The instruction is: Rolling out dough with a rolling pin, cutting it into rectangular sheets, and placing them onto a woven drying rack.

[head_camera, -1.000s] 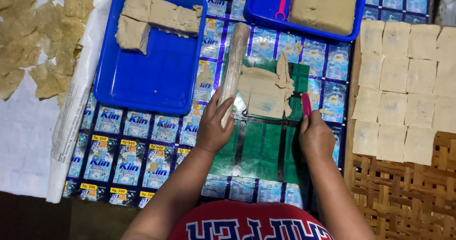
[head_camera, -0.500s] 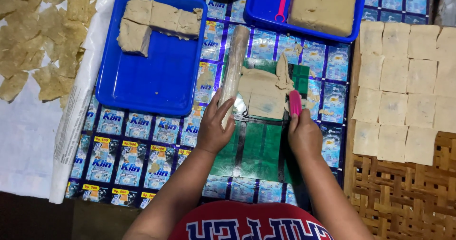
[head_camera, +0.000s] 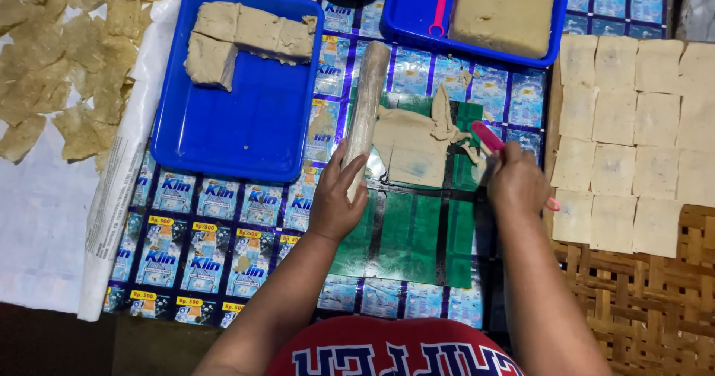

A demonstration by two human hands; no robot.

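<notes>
A thin, flattened sheet of beige dough [head_camera: 413,141] lies on a green plastic mat [head_camera: 417,231], its right edge ragged with loose strips. My left hand [head_camera: 335,201] grips the lower end of a long dough-coated rolling pin [head_camera: 365,115] lying just left of the sheet. My right hand [head_camera: 515,182] holds a pink plastic cutter [head_camera: 488,135] whose blade touches the sheet's right edge.
A blue tray [head_camera: 246,138] with dough blocks sits at upper left. Another blue tray [head_camera: 417,18] holds a big dough slab and a pink tool. Cut dough squares [head_camera: 633,138] cover a woven mat at right. Dried pieces [head_camera: 67,56] lie on white cloth at left.
My right hand has moved the pink cutter up along the sheet's right edge. The left hand stays on the rolling pin.
</notes>
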